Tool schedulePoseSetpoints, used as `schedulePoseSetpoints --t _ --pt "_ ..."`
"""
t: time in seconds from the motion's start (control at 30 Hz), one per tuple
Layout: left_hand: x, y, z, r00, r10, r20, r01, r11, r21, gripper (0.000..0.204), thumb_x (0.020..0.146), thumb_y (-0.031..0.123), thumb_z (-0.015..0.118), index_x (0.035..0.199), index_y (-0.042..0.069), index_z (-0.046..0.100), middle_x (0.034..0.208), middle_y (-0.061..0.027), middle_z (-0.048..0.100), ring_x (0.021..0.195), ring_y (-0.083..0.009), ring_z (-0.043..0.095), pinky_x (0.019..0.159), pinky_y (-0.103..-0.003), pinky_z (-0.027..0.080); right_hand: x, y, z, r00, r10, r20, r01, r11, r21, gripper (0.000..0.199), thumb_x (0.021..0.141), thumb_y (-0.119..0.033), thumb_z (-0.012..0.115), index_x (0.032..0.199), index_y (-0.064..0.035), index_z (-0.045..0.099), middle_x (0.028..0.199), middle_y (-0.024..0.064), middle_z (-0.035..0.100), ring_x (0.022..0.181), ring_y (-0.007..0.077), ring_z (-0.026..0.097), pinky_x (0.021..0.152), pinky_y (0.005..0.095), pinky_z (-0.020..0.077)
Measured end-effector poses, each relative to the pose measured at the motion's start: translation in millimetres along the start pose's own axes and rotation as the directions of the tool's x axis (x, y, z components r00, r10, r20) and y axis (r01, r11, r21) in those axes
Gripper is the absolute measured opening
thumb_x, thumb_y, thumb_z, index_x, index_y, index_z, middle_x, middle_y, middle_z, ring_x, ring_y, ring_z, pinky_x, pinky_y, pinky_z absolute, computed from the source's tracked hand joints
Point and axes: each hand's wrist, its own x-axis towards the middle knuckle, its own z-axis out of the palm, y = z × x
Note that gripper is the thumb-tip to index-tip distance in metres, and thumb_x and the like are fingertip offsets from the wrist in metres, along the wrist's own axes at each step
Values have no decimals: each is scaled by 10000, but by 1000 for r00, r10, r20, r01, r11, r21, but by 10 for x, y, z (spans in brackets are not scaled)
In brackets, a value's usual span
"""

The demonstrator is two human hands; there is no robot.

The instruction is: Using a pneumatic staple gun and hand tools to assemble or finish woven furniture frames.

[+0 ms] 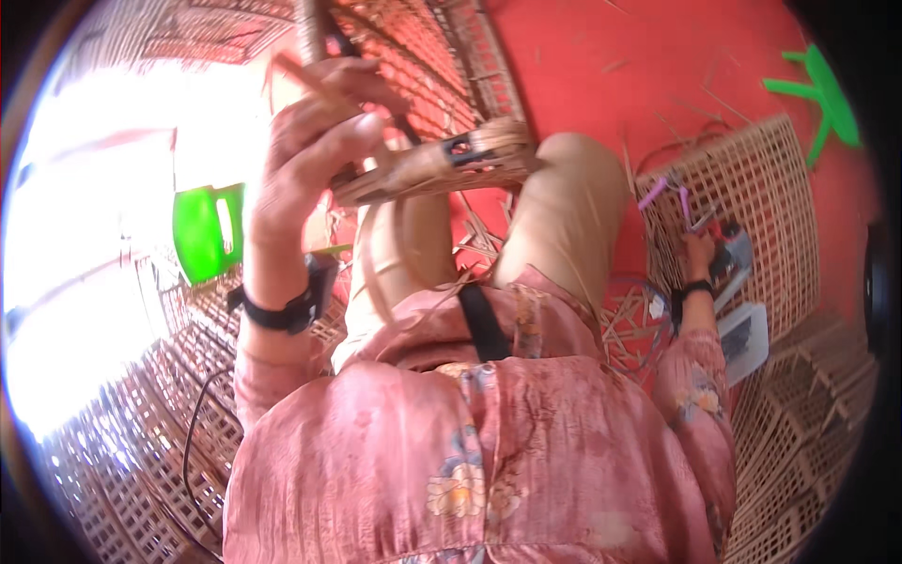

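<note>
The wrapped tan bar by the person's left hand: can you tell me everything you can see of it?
The wrapped tan bar looks made of flat cane-like strips, with dark patches showing through gaps and a thicker, rounded bundle at its right end. It lies across the thighs' upper side in the picture, rising slightly rightward. The left hand is at its left end, though blur obscures the grip. Its right end meets the right knee in view; contact is unclear.

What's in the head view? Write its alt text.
A seated person's left hand is at a cane frame by their knees; the right hand is out to the side, near a purple-handled tool and a lattice panel.
</note>
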Motion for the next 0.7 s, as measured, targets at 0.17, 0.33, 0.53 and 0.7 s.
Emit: schedulePoseSetpoints --t 0.17,0.33,0.53,0.7 --pt "-71 -86 80 997 -49 -56 38 982 -187 307 923 240 586 775 -12 679 1111 -132 683 1302 -289 440 1115 -443 281 126 -310 -470 982 180 58 -184 834 520 184 853 -160 683 1007 -67 646 835 27 645 747 148 629 589 288 505" --pt "-91 -295 194 980 41 -196 -71 986 -148 265 925 215 595 964 -23 704 1121 -105 675 1303 -287 444 1117 -442 290 -166 -1175 -736 999 12 49 -37 834 550 283 913 -152 649 1176 -63 597 1033 67 663 944 196 645 819 350 510" --pt "-71 -238 256 973 -7 -229 -39 980 -197 280 939 241 593 1047 12 712 997 -61 691 1281 -239 466 1084 -403 336 -1284 -2622 -860 941 -337 -23 297 794 530 297 918 -109 615 1199 -18 585 968 65 644 832 157 639 743 311 519" --pt "-76 -350 307 955 77 -287 -138 970 -200 270 945 248 609 1005 10 722 983 -65 679 1252 -231 483 1059 -388 367 -3111 -3807 67 814 -553 180 502 824 261 453 844 -41 658 1281 -9 547 942 5 603 809 72 570 730 233 482"
